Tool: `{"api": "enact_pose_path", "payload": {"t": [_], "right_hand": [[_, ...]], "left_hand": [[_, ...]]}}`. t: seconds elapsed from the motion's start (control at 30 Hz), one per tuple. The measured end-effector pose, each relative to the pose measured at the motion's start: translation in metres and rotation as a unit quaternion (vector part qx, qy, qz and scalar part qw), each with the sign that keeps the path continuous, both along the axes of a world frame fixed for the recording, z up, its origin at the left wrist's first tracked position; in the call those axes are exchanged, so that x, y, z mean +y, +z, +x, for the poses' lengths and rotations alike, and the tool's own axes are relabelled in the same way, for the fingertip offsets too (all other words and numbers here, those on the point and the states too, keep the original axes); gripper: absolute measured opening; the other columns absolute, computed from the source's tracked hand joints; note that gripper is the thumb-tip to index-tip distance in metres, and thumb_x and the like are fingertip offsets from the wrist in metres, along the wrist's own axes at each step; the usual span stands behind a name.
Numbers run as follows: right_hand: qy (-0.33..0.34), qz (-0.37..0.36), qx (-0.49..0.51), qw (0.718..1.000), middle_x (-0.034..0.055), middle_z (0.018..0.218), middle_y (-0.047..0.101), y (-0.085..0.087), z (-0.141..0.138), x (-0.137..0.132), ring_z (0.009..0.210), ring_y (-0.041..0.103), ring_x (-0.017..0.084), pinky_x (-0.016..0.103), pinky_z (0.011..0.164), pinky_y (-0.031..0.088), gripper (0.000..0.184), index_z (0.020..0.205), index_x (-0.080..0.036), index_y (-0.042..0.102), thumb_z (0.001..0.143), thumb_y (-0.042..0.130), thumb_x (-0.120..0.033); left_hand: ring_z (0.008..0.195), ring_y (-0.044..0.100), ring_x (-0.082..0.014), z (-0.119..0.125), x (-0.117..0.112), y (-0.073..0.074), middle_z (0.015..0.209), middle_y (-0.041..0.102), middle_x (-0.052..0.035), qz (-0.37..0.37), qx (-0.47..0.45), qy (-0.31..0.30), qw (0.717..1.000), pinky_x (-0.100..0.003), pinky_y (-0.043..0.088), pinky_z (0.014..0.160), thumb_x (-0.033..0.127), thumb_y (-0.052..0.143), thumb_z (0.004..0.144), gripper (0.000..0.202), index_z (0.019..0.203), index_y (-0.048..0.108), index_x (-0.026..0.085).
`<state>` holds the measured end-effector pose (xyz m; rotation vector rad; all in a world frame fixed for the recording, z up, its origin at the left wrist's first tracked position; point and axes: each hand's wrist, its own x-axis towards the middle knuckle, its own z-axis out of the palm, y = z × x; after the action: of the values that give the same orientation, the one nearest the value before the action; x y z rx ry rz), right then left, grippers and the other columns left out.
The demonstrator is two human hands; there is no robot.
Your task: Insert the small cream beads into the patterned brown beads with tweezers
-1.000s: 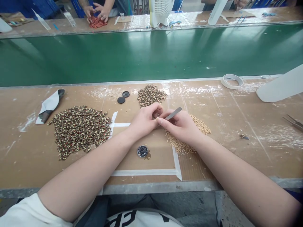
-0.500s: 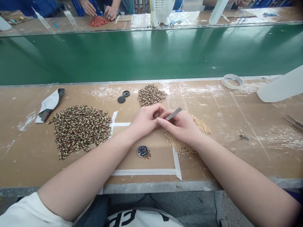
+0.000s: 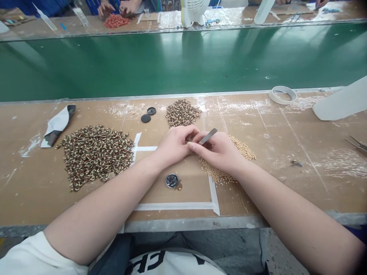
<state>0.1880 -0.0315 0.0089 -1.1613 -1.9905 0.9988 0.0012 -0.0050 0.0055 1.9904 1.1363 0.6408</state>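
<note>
Flat, smooth metal strip (image 3: 208, 136) is pinched in right hand (image 3: 219, 151) over round-grained tan bead pile (image 3: 243, 150); left hand (image 3: 177, 143) is curled alongside, grip can't be told; glossy-black round dish (image 3: 172, 187) is set nearer on desk (image 3: 318, 133).

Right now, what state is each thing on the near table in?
Metal tool: held, tilted
Right hand: closed on metal tool
Left hand: curled, contents unclear
Round dish: uncovered, dark glossy contents
Black discs: lying flat
Tape roll: lying flat
Tweezers: lying, prongs apart
Beige pieces: heaped
Patterned pieces: heaped
</note>
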Motion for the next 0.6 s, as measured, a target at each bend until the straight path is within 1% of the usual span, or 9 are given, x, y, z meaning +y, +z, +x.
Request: {"api": "enact_pose_path", "payload": {"t": [0.13,0.27,0.33,0.43,0.6], "right_hand": [[0.013,-0.017,-0.023,0.999,0.0000,0.068,0.058,-0.0001,0.0005,0.0005,0.061,0.048,0.012,0.029,0.060,0.034,0.037,0.083,-0.017,0.069,0.098,0.061,-0.050],[0.029,-0.034,-0.031,0.999,-0.0003,0.071,0.061,0.0005,0.0004,0.0013,0.063,0.049,0.013,0.030,0.061,0.034,0.034,0.088,-0.018,0.070,0.098,0.061,-0.050],[0.029,-0.030,-0.034,0.999,-0.0004,0.070,0.061,0.0012,0.0000,0.0012,0.063,0.049,0.013,0.030,0.062,0.034,0.033,0.088,-0.019,0.070,0.098,0.061,-0.049],[0.025,-0.023,-0.041,0.999,-0.0001,0.070,0.061,0.0019,-0.0007,0.0009,0.061,0.049,0.013,0.030,0.061,0.033,0.033,0.087,-0.018,0.070,0.098,0.062,-0.049],[0.028,-0.017,-0.042,0.999,0.0000,0.070,0.062,0.0015,-0.0009,0.0010,0.062,0.051,0.013,0.030,0.060,0.033,0.033,0.088,-0.019,0.071,0.098,0.062,-0.049]], "left_hand": [[0.083,0.058,-0.0156,0.0005,-0.0001,0.0014,0.088,0.070,-0.0013,0.015,0.023,-0.007,1.000,-0.029,0.045,0.079,0.015,0.059,0.077,0.012,0.085,0.067,0.019],[0.081,0.054,-0.0147,0.0011,-0.0005,0.0011,0.083,0.067,-0.0006,0.030,0.038,-0.012,0.999,-0.028,0.043,0.077,0.015,0.058,0.077,0.004,0.076,0.060,0.018],[0.080,0.052,-0.0143,0.0013,-0.0006,0.0006,0.082,0.066,-0.0004,0.033,0.039,-0.011,0.999,-0.028,0.042,0.076,0.015,0.057,0.076,0.005,0.073,0.056,0.017],[0.078,0.051,-0.0141,0.0013,-0.0005,-0.0003,0.079,0.063,-0.0003,0.034,0.043,-0.008,0.998,-0.028,0.041,0.075,0.016,0.057,0.076,0.007,0.071,0.053,0.017],[0.078,0.051,-0.0142,0.0006,-0.0002,-0.0017,0.078,0.062,0.0001,0.032,0.046,-0.010,0.998,-0.028,0.040,0.075,0.017,0.057,0.077,0.004,0.073,0.056,0.018]]}}
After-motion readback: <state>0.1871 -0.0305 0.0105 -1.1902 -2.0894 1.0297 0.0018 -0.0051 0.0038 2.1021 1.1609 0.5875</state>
